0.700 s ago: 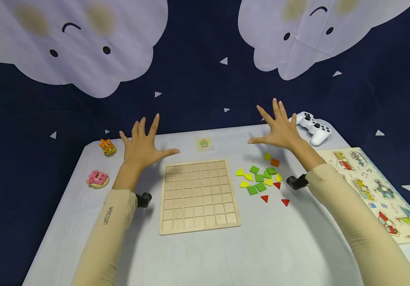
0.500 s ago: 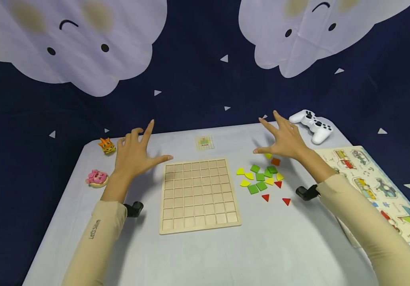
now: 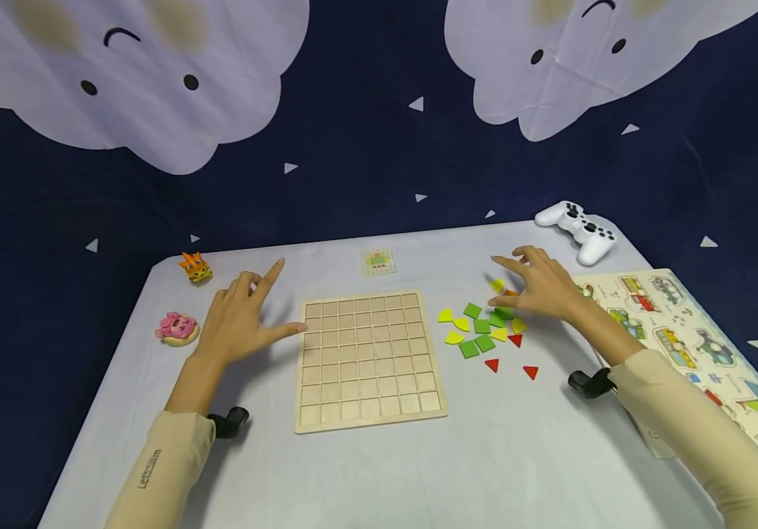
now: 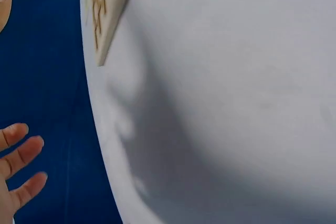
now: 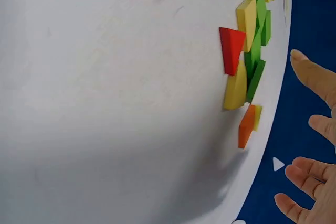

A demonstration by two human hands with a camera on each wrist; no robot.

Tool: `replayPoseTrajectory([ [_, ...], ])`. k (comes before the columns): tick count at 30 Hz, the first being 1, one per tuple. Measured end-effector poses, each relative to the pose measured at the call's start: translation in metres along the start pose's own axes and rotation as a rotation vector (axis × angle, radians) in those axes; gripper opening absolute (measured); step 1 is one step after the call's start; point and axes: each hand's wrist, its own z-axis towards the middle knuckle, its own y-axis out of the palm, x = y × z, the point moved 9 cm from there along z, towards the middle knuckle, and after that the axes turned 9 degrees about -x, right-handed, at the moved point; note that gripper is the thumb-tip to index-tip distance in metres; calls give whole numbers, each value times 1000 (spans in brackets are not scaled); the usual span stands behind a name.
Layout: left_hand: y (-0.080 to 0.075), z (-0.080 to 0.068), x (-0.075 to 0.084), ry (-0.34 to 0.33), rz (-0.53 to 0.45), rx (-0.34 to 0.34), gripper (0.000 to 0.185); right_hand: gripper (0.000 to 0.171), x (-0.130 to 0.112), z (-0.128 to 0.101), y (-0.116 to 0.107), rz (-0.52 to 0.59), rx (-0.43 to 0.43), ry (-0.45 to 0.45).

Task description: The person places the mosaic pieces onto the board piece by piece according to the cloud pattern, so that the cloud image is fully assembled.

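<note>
My left hand (image 3: 236, 319) hovers left of the wooden grid board (image 3: 369, 360), thumb and index finger spread apart, holding nothing. In the left wrist view several of its fingertips (image 4: 29, 150) show, and a corner of the grid board (image 4: 113, 19) appears at the top. Over the far right side of the loose shapes is my right hand (image 3: 540, 286), its fingers loosely bent with nothing in them. Beneath and beside it lie green squares (image 3: 481, 326), yellow pieces (image 3: 454, 338), red triangles (image 3: 492, 365) and an orange square (image 5: 247, 127). The right thumb overlaps the green pieces in the head view.
A small pattern card (image 3: 379, 261) lies behind the board. At the right are a white game controller (image 3: 577, 231) and a picture puzzle board (image 3: 703, 345). An orange figure (image 3: 196, 267) and a pink toy (image 3: 178, 328) stand at the left. A dark cloth backdrop (image 3: 352, 198) hangs behind the table.
Both hands have come down and back toward the person. The left has also drifted left, the right moved right over the coloured pieces. The right fingers have bent in from a wide spread.
</note>
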Motion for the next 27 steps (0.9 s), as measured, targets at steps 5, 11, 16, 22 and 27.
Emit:
replayPoseTrajectory([
  [5, 16, -11, -3, 3, -76, -81, 109, 68, 7, -5, 2, 12, -13, 21],
  [11, 37, -25, -8, -22, -180, -199, 105, 55, 16, -12, 5, 18, -13, 24],
  [16, 57, -31, -16, -62, -357, -323, 97, 48, 23, -15, 11, 52, -39, 45],
  [22, 73, -30, -16, -62, -482, -403, 90, 34, 28, -18, 13, 78, -43, 52],
  [27, 75, -33, -17, -55, -495, -403, 88, 29, 27, -16, 15, 86, -16, 15],
])
